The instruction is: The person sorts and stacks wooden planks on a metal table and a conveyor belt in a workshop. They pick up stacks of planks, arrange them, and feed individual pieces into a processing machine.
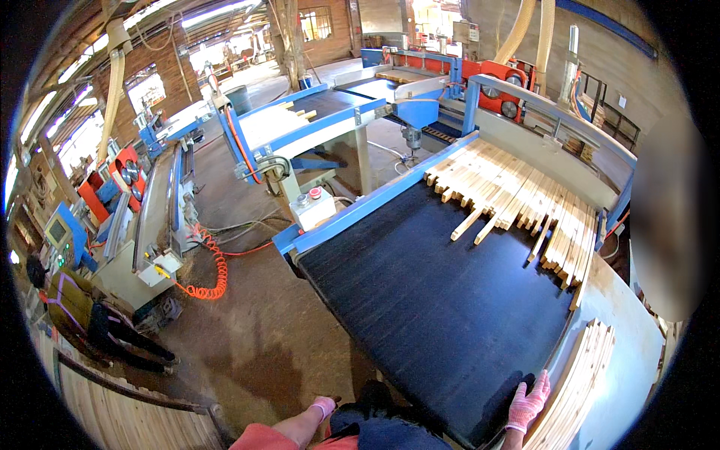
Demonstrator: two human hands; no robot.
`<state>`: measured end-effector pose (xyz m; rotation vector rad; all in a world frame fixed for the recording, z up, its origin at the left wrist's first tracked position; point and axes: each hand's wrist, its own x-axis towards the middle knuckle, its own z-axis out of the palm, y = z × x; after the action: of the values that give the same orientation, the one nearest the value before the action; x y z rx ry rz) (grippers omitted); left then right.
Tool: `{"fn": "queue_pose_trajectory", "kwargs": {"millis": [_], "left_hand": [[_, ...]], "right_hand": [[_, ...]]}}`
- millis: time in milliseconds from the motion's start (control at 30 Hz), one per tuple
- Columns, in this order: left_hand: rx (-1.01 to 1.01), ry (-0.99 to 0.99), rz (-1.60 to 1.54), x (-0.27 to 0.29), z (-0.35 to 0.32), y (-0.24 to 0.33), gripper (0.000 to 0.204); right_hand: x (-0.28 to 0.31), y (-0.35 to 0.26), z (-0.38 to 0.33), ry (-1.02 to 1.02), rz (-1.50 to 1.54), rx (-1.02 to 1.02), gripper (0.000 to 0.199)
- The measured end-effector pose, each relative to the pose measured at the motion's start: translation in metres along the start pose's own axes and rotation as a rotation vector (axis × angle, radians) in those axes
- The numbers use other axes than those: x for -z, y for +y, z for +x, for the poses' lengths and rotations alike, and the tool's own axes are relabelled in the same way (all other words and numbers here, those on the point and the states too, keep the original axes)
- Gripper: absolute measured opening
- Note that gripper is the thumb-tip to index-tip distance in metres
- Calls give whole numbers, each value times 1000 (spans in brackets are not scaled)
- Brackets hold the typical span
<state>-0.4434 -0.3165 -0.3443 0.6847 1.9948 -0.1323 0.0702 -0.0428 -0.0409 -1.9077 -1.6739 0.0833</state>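
The black belt table [420,315] is the largest unit at hand; whether the belt is running cannot be determined, and a moving belt could draw a loose glove in at its near edge. The grey side table [637,352] adjoins it on the right. At the belt's far end lies a broad layer of wooden strips [510,184], side by side, with ragged near ends; several project well beyond the rest, and uneven feeding from this state could cause skewing, overlap or jamming against the machine's uprights. At the lower left, a dark-railed rack [127,384] contains closely packed pale strips [139,420]. A dark barrel [239,101] stands in the background; its contents are not visible. On the side table, next to the belt edge, rests a narrow stack of strips [581,379]; a sideways knock might topple or spread it, since no retaining stop shows on its outer side. The right hand [529,401], in a pink glove, is spread and unclenched between belt edge and stack; contact with either cannot be confirmed. The left hand [324,406], also gloved, is near the person's body; its grip cannot be determined
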Motion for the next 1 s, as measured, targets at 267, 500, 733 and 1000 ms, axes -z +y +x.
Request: {"fn": "queue_pose_trajectory", "kwargs": {"millis": [267,500,733,1000], "left_hand": [[-58,22,190,9,-24,7,43],[64,113,-225,50,-119,42,36],[274,149,-508,-1,-97,4,58],[112,61,-374,-21,-56,-25,61]], "right_hand": [[54,-59,0,-92,-65,60,62],[61,-67,-6,-79,-134,63,63],[51,-61,-3,-78,-149,121,62],[64,-65,-7,-108,-160,66,63]]}}
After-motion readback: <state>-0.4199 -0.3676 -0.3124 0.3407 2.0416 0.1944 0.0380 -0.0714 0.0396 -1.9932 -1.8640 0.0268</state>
